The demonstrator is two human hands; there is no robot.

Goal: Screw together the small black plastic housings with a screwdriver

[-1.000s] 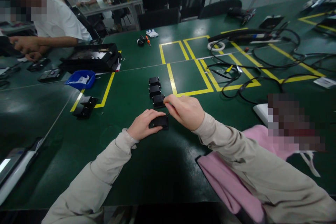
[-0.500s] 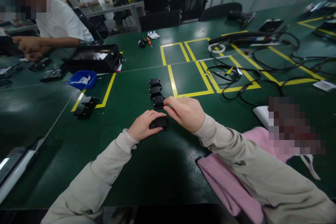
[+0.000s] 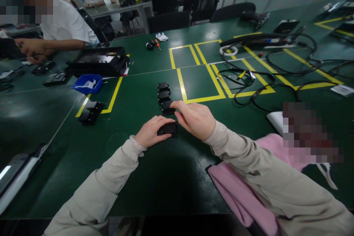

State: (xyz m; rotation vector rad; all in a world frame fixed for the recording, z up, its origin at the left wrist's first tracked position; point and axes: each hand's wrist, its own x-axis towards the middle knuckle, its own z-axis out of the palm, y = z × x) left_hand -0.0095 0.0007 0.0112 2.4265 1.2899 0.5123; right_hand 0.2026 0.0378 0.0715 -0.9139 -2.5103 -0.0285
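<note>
On the green table, my left hand [image 3: 151, 131] has its thumb and fingers wrapped round a small black box [image 3: 168, 129], which rests on the surface. My right hand [image 3: 195, 119] is closed in a pinch just above and right of it. Its index fingertip touches the right edge of the nearest black box [image 3: 167, 107] in a short row. Whatever lies between those fingertips is too small or hidden to make out. Behind that box stand two more alike, the middle one [image 3: 164, 96] and the far one [image 3: 163, 86], with small bright spots along their sides.
At left are other black parts [image 3: 92, 112], a blue tray [image 3: 87, 83] and a black case [image 3: 101, 61]. An orange-handled tool [image 3: 157, 44] lies farther back. Black cables [image 3: 273, 70] spread at right, above a pink cloth [image 3: 243, 195]. A co-worker [image 3: 66, 22] sits at far left.
My right index fingertip has shifted slightly onto the nearest box in the row, and the thumb a little to the right. My left hand and its box stay put.
</note>
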